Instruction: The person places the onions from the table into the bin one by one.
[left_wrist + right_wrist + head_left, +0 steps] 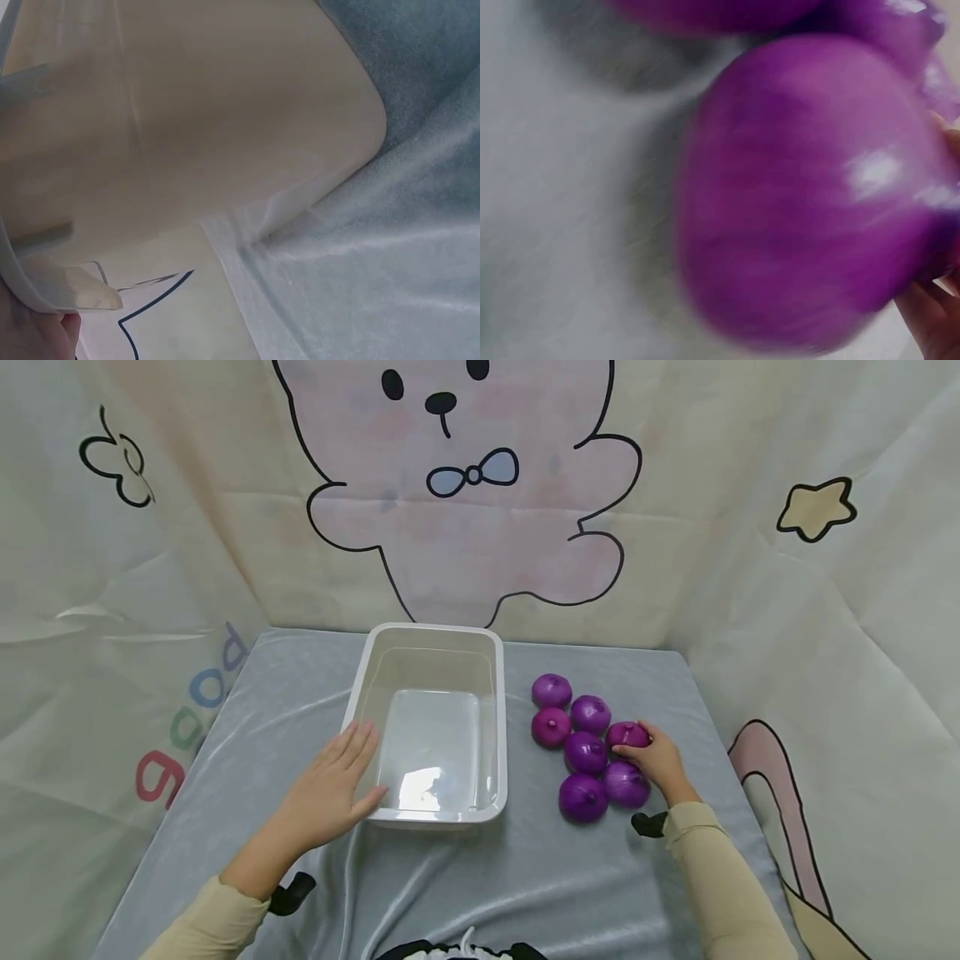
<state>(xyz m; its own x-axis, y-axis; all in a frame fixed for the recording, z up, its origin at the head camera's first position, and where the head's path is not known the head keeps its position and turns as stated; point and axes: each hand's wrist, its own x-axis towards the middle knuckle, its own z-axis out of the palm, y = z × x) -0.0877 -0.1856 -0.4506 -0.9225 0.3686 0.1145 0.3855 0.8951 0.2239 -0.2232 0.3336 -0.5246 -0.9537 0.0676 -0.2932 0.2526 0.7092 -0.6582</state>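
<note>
A rectangular off-white plastic basin (431, 756) stands upright on the table. My left hand (326, 789) rests on its left rim with fingers straight; the left wrist view catches only a little of that hand (34, 330) beside the rim. To the basin's right, several purple onions sit in a close cluster. With thumb and fingers, my right hand (663, 766) grips a reddish-purple onion (627, 734) at the cluster's right side. Another purple onion (802, 195) fills much of the right wrist view and hides most of the gripped one.
A grey velvety cloth (480, 893) covers the table, with folds near the front. Fabric walls with printed cartoons surround it at the back (480, 560) and both sides. The round onion (582, 798) lies nearest the front of the cluster.
</note>
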